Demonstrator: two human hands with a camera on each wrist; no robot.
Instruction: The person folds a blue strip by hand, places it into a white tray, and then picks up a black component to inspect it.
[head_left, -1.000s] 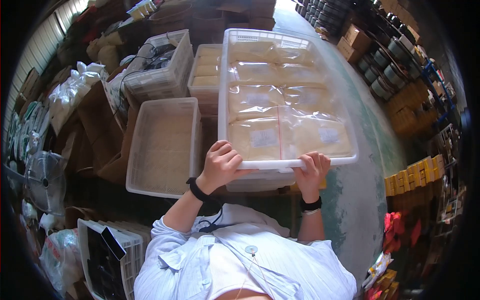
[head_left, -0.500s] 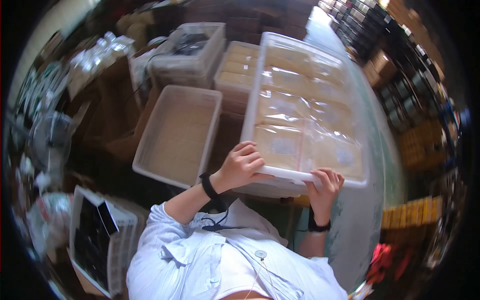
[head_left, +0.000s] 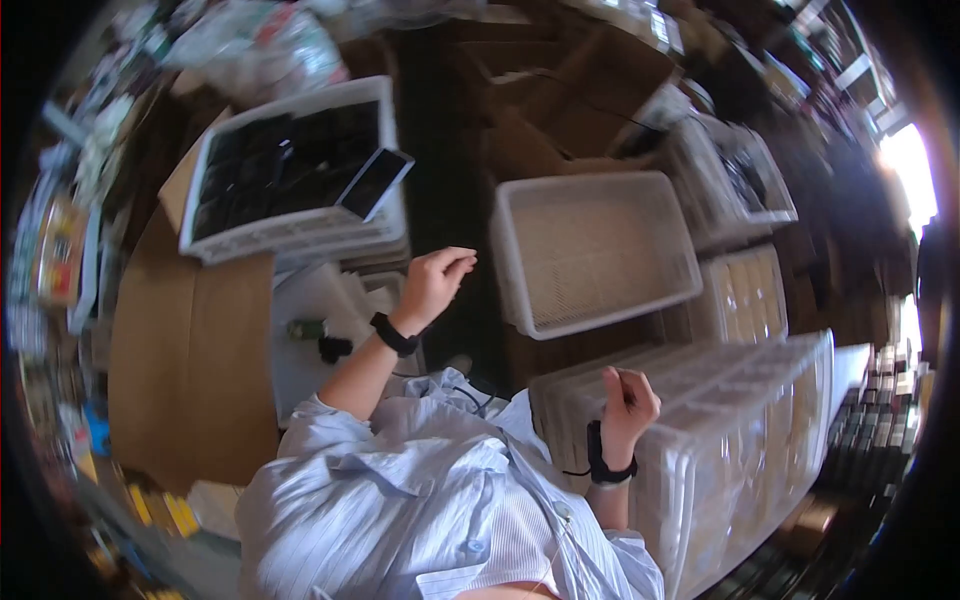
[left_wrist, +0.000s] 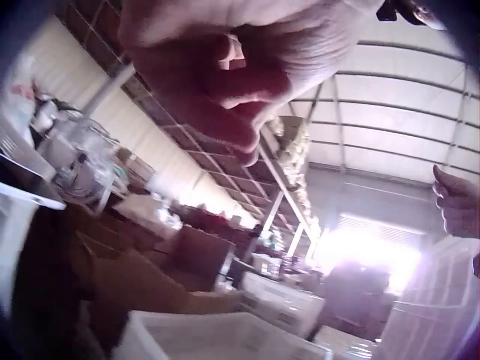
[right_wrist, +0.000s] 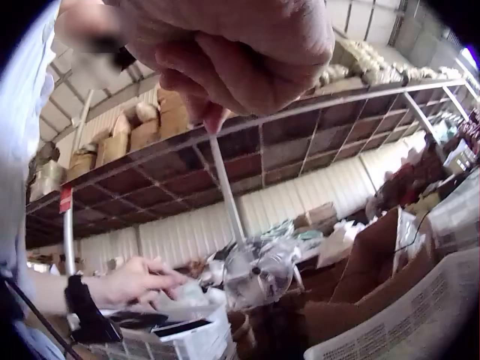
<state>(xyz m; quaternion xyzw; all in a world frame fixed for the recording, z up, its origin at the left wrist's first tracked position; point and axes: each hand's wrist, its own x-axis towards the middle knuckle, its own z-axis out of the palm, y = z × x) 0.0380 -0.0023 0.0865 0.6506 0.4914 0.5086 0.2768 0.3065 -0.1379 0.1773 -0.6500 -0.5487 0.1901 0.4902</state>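
Note:
In the head view my left hand (head_left: 432,285) hangs in the air, fingers loosely bent and holding nothing. It is between a white crate of black items (head_left: 290,165) and a low white crate with a beige inside (head_left: 600,250). My right hand (head_left: 628,405) is also bare, fingers loosely curled, and overlaps the stacked clear-white crates (head_left: 740,450) that hold clear bags of beige contents. A dark phone-like slab (head_left: 375,184) lies on the edge of the black-item crate. The left wrist view shows my left hand (left_wrist: 247,67) close up with nothing in it.
An open cardboard box (head_left: 590,90) stands behind the low crate. Beside it is a crate with dark cables (head_left: 740,175). A crate of beige packs (head_left: 745,290) is at the right. A large cardboard flap (head_left: 190,370) spreads at the left. A fan (right_wrist: 259,274) stands farther off.
Both hands have let go of the rim of the bag-filled crate. My body and view have turned left, so that crate now lies at the lower right and the black-item crate ahead.

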